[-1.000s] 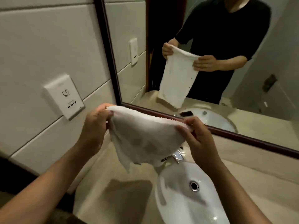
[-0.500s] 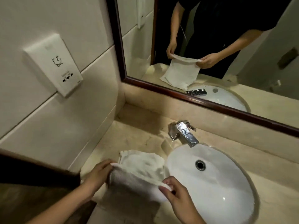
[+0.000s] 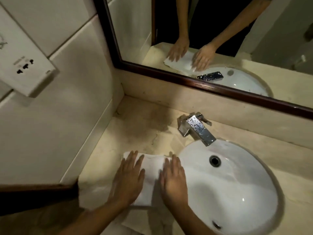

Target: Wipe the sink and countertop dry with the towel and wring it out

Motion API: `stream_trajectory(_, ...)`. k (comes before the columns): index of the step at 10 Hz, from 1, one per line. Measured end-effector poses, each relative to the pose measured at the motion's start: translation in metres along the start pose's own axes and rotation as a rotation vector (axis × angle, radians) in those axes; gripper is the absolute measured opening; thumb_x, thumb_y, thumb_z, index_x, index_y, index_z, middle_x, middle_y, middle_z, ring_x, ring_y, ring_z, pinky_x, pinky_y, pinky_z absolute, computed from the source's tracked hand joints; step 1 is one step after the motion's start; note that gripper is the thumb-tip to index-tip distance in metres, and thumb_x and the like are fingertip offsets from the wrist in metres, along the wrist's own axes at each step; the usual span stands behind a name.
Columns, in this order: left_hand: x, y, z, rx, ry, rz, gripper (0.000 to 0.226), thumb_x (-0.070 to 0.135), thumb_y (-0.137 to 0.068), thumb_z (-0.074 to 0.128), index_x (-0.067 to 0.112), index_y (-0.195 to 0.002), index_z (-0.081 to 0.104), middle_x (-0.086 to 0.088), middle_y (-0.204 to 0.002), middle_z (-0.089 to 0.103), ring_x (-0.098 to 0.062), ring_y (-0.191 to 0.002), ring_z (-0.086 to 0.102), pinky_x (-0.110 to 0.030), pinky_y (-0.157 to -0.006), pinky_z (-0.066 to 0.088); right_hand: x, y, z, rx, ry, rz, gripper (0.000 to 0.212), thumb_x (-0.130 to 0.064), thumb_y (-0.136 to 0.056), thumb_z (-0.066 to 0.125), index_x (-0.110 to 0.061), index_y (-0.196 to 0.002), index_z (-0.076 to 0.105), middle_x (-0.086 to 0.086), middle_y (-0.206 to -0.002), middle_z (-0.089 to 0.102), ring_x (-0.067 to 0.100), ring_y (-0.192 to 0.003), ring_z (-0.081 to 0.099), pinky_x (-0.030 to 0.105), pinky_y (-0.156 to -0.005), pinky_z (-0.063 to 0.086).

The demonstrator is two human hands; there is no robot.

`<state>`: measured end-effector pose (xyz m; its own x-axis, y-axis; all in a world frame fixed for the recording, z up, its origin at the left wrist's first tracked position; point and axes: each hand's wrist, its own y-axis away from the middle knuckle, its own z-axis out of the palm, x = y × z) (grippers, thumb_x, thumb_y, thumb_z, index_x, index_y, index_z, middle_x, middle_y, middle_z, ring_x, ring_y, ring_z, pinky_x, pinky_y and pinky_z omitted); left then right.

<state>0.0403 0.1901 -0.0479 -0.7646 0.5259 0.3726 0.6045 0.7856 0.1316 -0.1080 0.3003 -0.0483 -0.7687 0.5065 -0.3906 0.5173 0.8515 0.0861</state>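
At the upper left of the frame a white socket plate [image 3: 23, 72] is mounted on the tiled wall [image 3: 55, 116]. At lower centre-left a white towel [image 3: 152, 174] is laid flat on the beige countertop [image 3: 135, 129], just left of the basin's rim. The left hand [image 3: 128, 180] is pressed palm-down on the towel's left part, with fingers straight and slightly spread and nothing gripped. The right hand [image 3: 174, 180] is laid flat on the towel's right edge with fingers straight and close together, and nothing is held by it either. To the right of the hands a white oval sink [image 3: 237, 192] is set into the countertop, with a dark drain [image 3: 214, 160] in its upper part. A square chrome faucet [image 3: 198, 129], beaded with water drops, is seen above the basin at centre. Along the upper right a dark-framed mirror [image 3: 220, 89] is hung, in which both hands and the towel are reflected.
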Motion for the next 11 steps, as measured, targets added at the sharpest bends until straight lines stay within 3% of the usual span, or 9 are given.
stream_trajectory(1, -0.006, 0.017, 0.029, -0.130, -0.149, 0.042, 0.065, 0.052, -0.103, 0.029, 0.018, -0.158, 0.039, -0.011, -0.166, 0.032, -0.028, -0.154, 0.025, -0.055, -0.118, 0.021, 0.005, 0.028, 0.028, -0.121, 0.110, -0.136, 0.060, -0.043, -0.101, 0.039, -0.011, -0.151, 0.048, 0.015, -0.160, 0.040, 0.035, -0.149, 0.036, 0.052, -0.116, 0.022)
stream_trajectory(3, -0.021, -0.011, 0.025, -0.126, -0.199, 0.124, 0.076, 0.054, -0.101, 0.038, 0.020, -0.165, 0.015, -0.009, -0.173, 0.010, -0.027, -0.160, 0.009, -0.061, -0.123, 0.021, 0.007, 0.003, 0.050, -0.123, 0.152, -0.136, 0.073, -0.044, -0.095, 0.053, -0.007, -0.156, 0.038, 0.020, -0.165, 0.028, 0.035, -0.156, 0.020, 0.056, -0.120, 0.021)
stream_trajectory(5, -0.052, -0.093, 0.005, -0.070, -0.238, 0.162, 0.075, 0.058, -0.103, 0.028, 0.025, -0.166, 0.004, -0.002, -0.174, -0.001, -0.019, -0.160, 0.001, -0.050, -0.128, 0.009, -0.028, -0.077, 0.048, -0.098, 0.125, -0.065, 0.072, -0.045, -0.100, 0.045, -0.008, -0.159, 0.030, 0.020, -0.168, 0.019, 0.032, -0.158, 0.013, 0.059, -0.123, 0.022)
stream_trajectory(6, -0.073, -0.153, -0.003, -0.056, -0.246, 0.184, 0.072, 0.061, -0.104, 0.023, 0.027, -0.166, 0.006, 0.000, -0.174, 0.000, -0.016, -0.160, -0.002, -0.049, -0.129, 0.007, -0.046, -0.131, 0.050, -0.085, 0.091, -0.042, 0.070, -0.047, -0.104, 0.037, -0.012, -0.162, 0.022, 0.014, -0.171, 0.010, 0.027, -0.159, 0.003, 0.055, -0.126, 0.012)
stream_trajectory(7, -0.097, -0.211, -0.013, -0.046, -0.219, 0.244, 0.072, 0.062, -0.103, 0.029, 0.025, -0.164, 0.021, -0.002, -0.173, 0.014, -0.017, -0.160, 0.006, -0.054, -0.127, 0.014, -0.055, -0.182, 0.050, -0.109, 0.046, -0.056, 0.070, -0.050, -0.107, 0.025, -0.016, -0.164, 0.003, 0.009, -0.171, -0.008, 0.022, -0.157, -0.017, 0.052, -0.126, -0.007)
stream_trajectory(8, -0.116, -0.250, -0.022, -0.061, -0.240, 0.266, 0.073, 0.066, -0.102, 0.024, 0.029, -0.164, 0.017, 0.001, -0.173, 0.011, -0.013, -0.159, 0.002, -0.054, -0.127, 0.015, -0.063, -0.219, 0.047, -0.199, 0.038, -0.045, 0.071, -0.052, -0.107, 0.017, -0.018, -0.161, -0.014, 0.006, -0.167, -0.027, 0.018, -0.152, -0.032, 0.047, -0.122, -0.022)
stream_trajectory(9, -0.116, -0.270, -0.024, -0.085, -0.231, 0.238, 0.077, 0.070, -0.098, 0.018, 0.033, -0.165, 0.008, 0.006, -0.173, 0.000, -0.009, -0.157, -0.008, -0.049, -0.129, 0.005, -0.068, -0.243, 0.043, -0.267, 0.036, -0.052, 0.073, -0.052, -0.107, 0.018, -0.016, -0.160, -0.018, 0.006, -0.165, -0.033, 0.020, -0.150, -0.036, 0.050, -0.123, -0.019)
stream_trajectory(10, -0.117, -0.279, -0.029, -0.180, -0.204, 0.188, 0.088, 0.081, -0.088, 0.011, 0.037, -0.163, -0.001, 0.011, -0.169, -0.015, -0.004, -0.153, -0.023, -0.044, -0.126, -0.010, -0.064, -0.240, 0.029, -0.300, -0.066, -0.054, 0.075, -0.046, -0.106, 0.033, -0.015, -0.163, -0.005, 0.009, -0.169, -0.022, 0.023, -0.154, -0.028, 0.048, -0.126, -0.011)
stream_trajectory(11, -0.107, -0.250, -0.023, -0.133, 0.115, 0.057, 0.081, 0.069, -0.086, 0.033, 0.036, -0.159, 0.020, 0.007, -0.169, 0.006, -0.014, -0.159, 0.000, -0.047, -0.126, 0.001, -0.055, -0.203, -0.002, -0.277, -0.488, -0.010, 0.059, -0.034, -0.100, 0.051, -0.016, -0.155, 0.040, 0.015, -0.166, 0.027, 0.022, -0.155, 0.022, 0.031, -0.126, 0.014)
